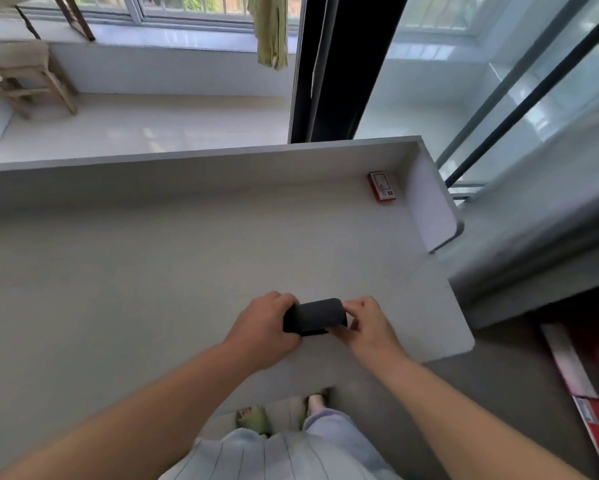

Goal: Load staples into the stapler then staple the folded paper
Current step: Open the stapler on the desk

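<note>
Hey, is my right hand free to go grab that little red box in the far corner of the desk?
Probably not yet. The right hand pinches the black stapler, which the left hand also grips. The desk between it and the red box looks unobstructed.

stapler [314, 317]: ends covered by my left hand [263, 329] and right hand [367, 323]
red box [382, 186]: print too small to read
my forearms: cut off at bottom edge

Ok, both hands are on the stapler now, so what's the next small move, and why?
Probably swing the stapler open to expose the staple channel. The left hand grips one end, the right hand pinches the other, and it looks closed. The small red box, possibly staples, sits untouched in the desk's far corner.
</note>
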